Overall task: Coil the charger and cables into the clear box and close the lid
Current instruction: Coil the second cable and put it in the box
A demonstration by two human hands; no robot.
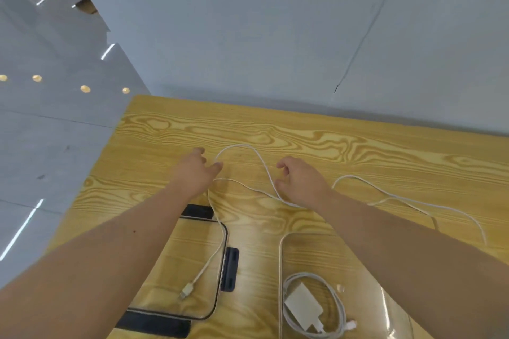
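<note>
A long white cable (242, 147) lies in loose loops across the wooden table (358, 146). Its USB plug (186, 290) rests on the clear lid (198, 245), which has dark clips. My left hand (195, 173) pinches the cable at the left side of the far loop. A little right of where the cable crosses itself, my right hand (301, 181) hovers with thumb and fingers loosely curled; nothing is held in it. The clear box (281, 261) stands at the near right and holds a white charger (303, 307) ringed by a coiled cable (340, 308).
The rest of the loose cable trails to the right across the table (440, 208). A grey wall rises behind the table's far edge. The table's left edge drops to a grey floor.
</note>
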